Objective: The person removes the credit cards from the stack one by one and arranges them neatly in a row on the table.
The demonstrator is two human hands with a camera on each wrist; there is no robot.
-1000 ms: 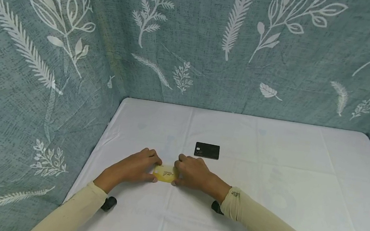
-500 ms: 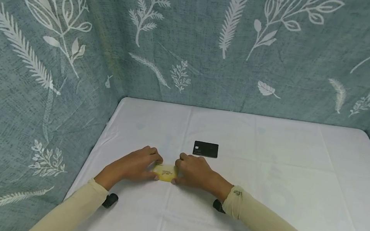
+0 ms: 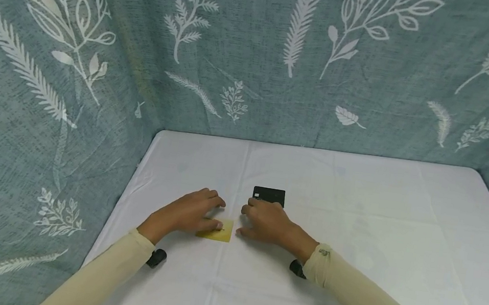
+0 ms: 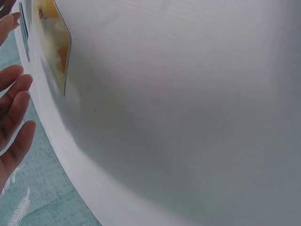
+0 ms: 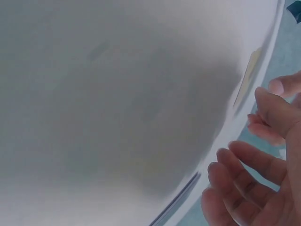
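Observation:
A yellow card [image 3: 225, 235] with dark script lies flat on the white table. My left hand [image 3: 192, 212] is over its left part, thumb overlapping the card in the head view and fingers loosely bent. Just right of the card is my right hand [image 3: 269, 223], fingers apart and thumb pointing left, with nothing between them. A black card [image 3: 272, 195] with a chip lies farther back, its lower edge partly hidden by my right hand. The left wrist view shows the yellow card [image 4: 56, 47] clear of the curved fingers [image 4: 16, 113].
White cloth covers the table [image 3: 376, 242]. A green leaf-patterned curtain [image 3: 262, 52] hangs along the back and left edges. Small black devices [image 3: 157, 258] sit at both wrists.
Both hands have let go of the yellow card's ends. My left hand has shifted right over it, and the right hand has moved slightly right, now covering part of the black card.

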